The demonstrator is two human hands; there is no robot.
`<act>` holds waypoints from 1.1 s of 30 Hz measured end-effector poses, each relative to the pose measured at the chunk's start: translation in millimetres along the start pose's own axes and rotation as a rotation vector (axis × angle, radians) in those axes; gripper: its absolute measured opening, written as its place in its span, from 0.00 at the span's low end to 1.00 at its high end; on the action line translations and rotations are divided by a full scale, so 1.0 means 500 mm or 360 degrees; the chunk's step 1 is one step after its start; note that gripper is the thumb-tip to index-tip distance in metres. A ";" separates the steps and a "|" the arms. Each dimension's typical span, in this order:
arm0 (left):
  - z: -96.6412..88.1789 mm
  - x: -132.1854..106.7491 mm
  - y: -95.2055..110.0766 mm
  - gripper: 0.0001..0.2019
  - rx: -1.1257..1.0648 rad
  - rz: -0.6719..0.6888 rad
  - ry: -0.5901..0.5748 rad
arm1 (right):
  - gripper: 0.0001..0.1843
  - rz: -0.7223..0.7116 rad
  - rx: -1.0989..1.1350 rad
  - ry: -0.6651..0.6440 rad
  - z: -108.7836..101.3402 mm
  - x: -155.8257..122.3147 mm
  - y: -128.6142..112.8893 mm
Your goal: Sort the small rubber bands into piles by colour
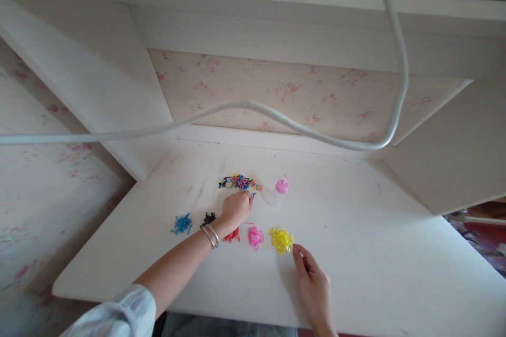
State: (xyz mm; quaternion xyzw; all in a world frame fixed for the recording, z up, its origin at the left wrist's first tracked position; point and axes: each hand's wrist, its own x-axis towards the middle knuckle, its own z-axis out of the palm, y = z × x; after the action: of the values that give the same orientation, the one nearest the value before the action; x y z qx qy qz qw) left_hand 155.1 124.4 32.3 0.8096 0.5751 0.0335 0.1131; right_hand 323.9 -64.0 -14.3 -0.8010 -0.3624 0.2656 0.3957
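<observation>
My left hand [237, 207] reaches just in front of a mixed heap of small coloured rubber bands [236, 181]. Its fingers are pinched together, with a small dark band [253, 195] showing at the tips. My right hand [312, 279] is at the right edge of the yellow bands [281, 240], thumb and index finger pressed together. Whatever is between them is too small to make out. Sorted piles lie in a row: blue bands [182, 224], black bands [207, 219], red bands [232, 235] partly hidden by my left wrist, and pink bands [255, 237].
Behind the piles sits a clear container [271, 197] beside a pink, round-topped piece [282, 185]. All of it rests on a white desk [375, 258] between side panels. A white cable [253, 107] crosses the view in front of the flowered back wall.
</observation>
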 end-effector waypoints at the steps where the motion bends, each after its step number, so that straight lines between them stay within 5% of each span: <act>1: 0.001 0.002 -0.001 0.15 0.0005 0.0001 0.0008 | 0.31 -0.0002 -0.0012 -0.0010 0.000 0.000 0.001; 20: -0.011 0.003 -0.004 0.15 -0.0062 0.0088 0.0048 | 0.32 -0.0059 -0.0018 0.0014 0.000 0.002 -0.006; 33: -0.029 -0.050 -0.065 0.13 -0.0118 0.0038 0.0081 | 0.31 -0.0059 -0.0083 -0.0040 0.001 0.004 -0.005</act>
State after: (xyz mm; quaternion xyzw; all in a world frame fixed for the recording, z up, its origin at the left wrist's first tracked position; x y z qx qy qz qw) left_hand 114.2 113.1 41.3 0.8105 0.5664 0.0767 0.1281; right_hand 323.8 -61.1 -12.5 -0.8008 -0.3889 0.2586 0.3749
